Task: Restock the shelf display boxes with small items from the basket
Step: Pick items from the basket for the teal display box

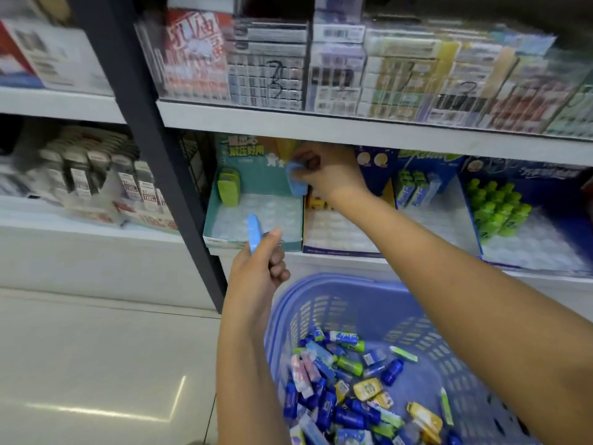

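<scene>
Fingers of the right hand (324,175) pinch a light-blue item (293,181) upright at the back right corner of the teal display box (210,216), well apart from a green item (228,187) standing at its back left. The left hand (260,268) hovers just in front of that box, thumb and curled fingers clamped on a second blue item (253,231), above the blue basket (321,281) holding mixed small items (346,396).
</scene>
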A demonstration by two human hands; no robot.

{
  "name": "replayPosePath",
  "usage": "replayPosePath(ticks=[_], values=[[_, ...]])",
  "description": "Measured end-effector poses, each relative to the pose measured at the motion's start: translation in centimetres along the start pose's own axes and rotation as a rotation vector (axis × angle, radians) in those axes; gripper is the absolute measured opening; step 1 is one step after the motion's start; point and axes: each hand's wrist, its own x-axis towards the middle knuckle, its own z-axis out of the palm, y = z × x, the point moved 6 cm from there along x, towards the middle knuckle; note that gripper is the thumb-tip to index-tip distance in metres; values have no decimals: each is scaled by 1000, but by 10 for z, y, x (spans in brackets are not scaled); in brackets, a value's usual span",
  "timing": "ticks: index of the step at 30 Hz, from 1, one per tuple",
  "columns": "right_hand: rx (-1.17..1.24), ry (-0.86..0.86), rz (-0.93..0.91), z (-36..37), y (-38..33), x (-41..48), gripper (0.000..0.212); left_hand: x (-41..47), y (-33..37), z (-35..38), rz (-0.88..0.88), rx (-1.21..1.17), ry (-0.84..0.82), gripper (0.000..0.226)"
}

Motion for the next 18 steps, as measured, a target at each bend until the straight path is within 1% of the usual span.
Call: replayPosePath(ticks=[1, 3, 5, 8, 9, 12, 14, 16, 18], values=[[-74, 3, -44, 5, -2, 5, 26, 2, -1, -4, -15, -15, 21, 11], [-150, -6, -112, 13, -3, 13, 23, 5, -2, -10, -34, -5, 60, 20], [-204, -34, -144, 20, -2, 17, 25, 8, -5, -16, -30, 54, 100, 28], [-283, -106, -163, 28, 5, 18, 30, 11, -4, -20, 77, 257, 151, 21], [-297, -120, -162, 30, 7, 17, 31, 11, -2, -21, 129, 343, 172, 22], [-394, -161, -171, 33, 9, 19, 28, 11, 3, -27, 244, 536, 216, 40], [-497, -161, -189, 31, 8, 20, 23, 10, 6, -30, 278, 591, 223, 45], [-610, -140, -214, 24, 7, 21, 19, 10, 8, -33, 298, 623, 228, 44], [-694, -163, -228, 20, 5, 23, 16, 11, 11, -35, 298, 629, 236, 40]])
